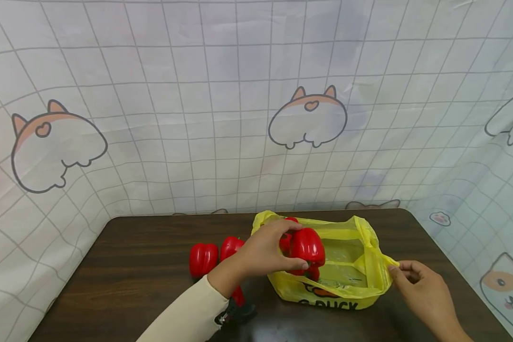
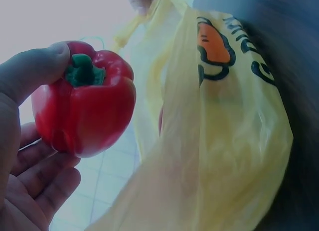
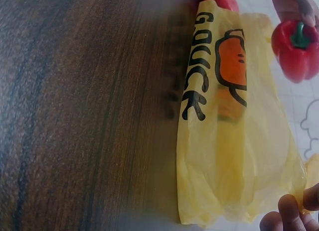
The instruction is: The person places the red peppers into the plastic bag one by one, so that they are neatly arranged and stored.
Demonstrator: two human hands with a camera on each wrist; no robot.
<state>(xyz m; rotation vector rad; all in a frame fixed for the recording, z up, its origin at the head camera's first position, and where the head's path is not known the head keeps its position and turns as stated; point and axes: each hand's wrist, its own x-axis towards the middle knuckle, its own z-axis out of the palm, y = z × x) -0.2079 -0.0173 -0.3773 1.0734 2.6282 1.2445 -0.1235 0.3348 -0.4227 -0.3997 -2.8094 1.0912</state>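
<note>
My left hand [image 1: 267,251] grips a red bell pepper [image 1: 308,246] above the mouth of a yellow plastic bag [image 1: 346,294]. In the left wrist view the thumb and fingers lie round that pepper [image 2: 84,104], its green stem showing. Inside the bag, other red peppers [image 1: 312,273] are partly hidden by the held one. With thumb and fingers, my right hand [image 1: 427,289] pinches the bag's right edge. The right wrist view shows fingertips [image 3: 289,211] on the yellow plastic, printed with black letters and an orange shape.
Left of the bag, two red peppers lie on the dark wood table [image 1: 124,266], one pepper [image 1: 203,259] in full view and another pepper [image 1: 231,247] partly behind my left arm. A red and black object [image 1: 239,304] is partly hidden by the sleeve. A patterned cloth [image 1: 222,118] hangs behind.
</note>
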